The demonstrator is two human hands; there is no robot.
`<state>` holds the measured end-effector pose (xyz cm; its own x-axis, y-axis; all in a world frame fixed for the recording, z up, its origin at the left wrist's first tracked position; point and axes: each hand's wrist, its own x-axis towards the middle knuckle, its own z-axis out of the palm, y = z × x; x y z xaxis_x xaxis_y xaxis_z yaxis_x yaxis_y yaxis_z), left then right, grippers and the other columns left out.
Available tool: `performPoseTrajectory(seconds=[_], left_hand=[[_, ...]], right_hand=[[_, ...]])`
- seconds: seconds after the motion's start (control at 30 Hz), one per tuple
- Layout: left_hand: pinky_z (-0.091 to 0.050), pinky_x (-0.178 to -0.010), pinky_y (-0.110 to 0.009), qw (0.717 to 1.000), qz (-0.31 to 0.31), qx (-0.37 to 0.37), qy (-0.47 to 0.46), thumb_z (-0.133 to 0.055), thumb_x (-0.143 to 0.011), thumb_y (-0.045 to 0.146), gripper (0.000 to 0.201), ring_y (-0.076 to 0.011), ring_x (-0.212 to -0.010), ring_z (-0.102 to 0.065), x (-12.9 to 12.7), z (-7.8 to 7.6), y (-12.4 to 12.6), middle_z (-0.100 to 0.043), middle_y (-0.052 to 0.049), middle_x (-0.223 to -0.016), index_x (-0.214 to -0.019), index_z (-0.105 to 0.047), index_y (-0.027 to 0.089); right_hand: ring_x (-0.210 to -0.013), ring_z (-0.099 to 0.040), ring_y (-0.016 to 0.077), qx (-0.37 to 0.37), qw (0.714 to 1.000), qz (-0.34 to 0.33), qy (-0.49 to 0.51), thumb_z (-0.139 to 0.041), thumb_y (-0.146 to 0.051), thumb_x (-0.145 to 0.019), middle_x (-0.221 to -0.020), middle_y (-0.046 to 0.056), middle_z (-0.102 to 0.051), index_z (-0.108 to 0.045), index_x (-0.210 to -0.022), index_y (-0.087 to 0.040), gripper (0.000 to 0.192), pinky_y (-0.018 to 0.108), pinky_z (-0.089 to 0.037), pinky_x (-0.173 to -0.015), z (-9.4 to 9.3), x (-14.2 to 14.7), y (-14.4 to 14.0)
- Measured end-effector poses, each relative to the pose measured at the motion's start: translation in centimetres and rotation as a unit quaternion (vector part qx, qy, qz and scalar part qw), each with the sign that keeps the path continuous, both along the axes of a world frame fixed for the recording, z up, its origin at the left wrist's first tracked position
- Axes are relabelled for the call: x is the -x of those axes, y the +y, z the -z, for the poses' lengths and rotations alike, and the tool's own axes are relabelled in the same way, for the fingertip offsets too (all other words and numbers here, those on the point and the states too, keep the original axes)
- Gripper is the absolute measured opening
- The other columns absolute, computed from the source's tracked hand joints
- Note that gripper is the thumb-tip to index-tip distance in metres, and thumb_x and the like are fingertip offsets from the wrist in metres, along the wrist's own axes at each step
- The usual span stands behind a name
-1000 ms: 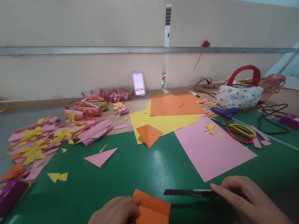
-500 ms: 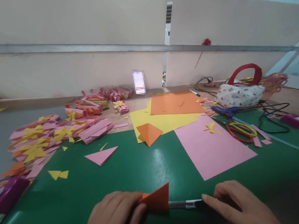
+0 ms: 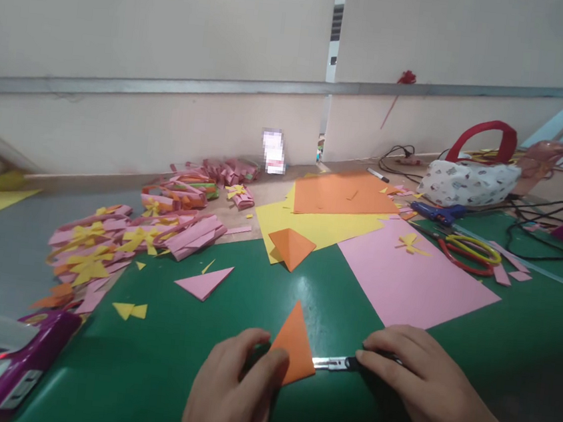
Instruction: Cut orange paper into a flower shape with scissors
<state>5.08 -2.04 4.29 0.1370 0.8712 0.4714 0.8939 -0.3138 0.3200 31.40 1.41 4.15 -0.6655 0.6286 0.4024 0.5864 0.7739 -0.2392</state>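
Since the earlier frame, the orange fold [image 3: 294, 343] has tipped up into a taller triangle, and the knife [image 3: 340, 363] has slid further under it.

Left hand [image 3: 234, 397]: fingers closed, pinching the fold's lower left edge and pressing it to the green mat [image 3: 230, 313] near the front edge. Right hand [image 3: 424, 387]: fingers curled over the knife handle, forefinger laid along it; the blade runs left into the crease, its tip hidden by the paper.

Judged step: slitting the fold along its crease, cut barely begun. The next move calls for a steady draw of the blade along the crease, with the left fingers kept clear of its path.

Further back on the mat: a pink sheet [image 3: 412, 282], a small orange fold [image 3: 291, 247], a pink triangle [image 3: 203, 281]. Scissors [image 3: 468, 252] lie toward the right edge; paper bows [image 3: 127, 242] are heaped off the mat's left edge.
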Motion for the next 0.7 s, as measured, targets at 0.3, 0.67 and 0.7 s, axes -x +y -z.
performPoseTrajectory(seconds=[0.3,0.67,0.7], left_hand=[[-0.049,-0.076,-0.032,0.995,0.078,-0.008,0.055,-0.057,-0.083,0.028,0.017,-0.0193,-0.099,-0.06,0.7,0.4,0.3,-0.068,0.004,-0.108,-0.097,-0.065,0.03],[-0.047,-0.091,-0.031,0.934,0.143,-0.123,0.303,-0.046,-0.079,0.066,0.072,-0.0242,-0.117,-0.055,0.9,2.7,-0.9,-0.056,-0.009,-0.131,-0.135,-0.044,0.02],[-0.047,-0.092,-0.031,0.93,0.145,-0.13,0.311,-0.045,-0.08,0.065,0.071,-0.0243,-0.119,-0.054,0.9,2.7,-1.0,-0.056,-0.009,-0.131,-0.136,-0.043,0.02]], right_hand=[[-0.084,-0.058,0.0182,0.015,1.0,0.003,0.017,-0.046,-0.012,-0.088,-0.091,0.007,-0.062,-0.061,-0.115,-0.023,0.032,0.03,-0.048,-0.072,0.0,0.6,0.3],[-0.086,-0.056,0.0177,0.004,1.0,0.018,-0.006,-0.047,-0.011,-0.089,-0.094,0.007,-0.06,-0.059,-0.118,-0.023,0.034,0.031,-0.046,-0.075,0.6,0.3,-0.1],[-0.085,-0.055,0.0175,0.004,1.0,0.029,-0.004,-0.047,-0.01,-0.089,-0.093,0.006,-0.06,-0.06,-0.117,-0.024,0.034,0.031,-0.046,-0.075,0.5,0.6,-0.2]])
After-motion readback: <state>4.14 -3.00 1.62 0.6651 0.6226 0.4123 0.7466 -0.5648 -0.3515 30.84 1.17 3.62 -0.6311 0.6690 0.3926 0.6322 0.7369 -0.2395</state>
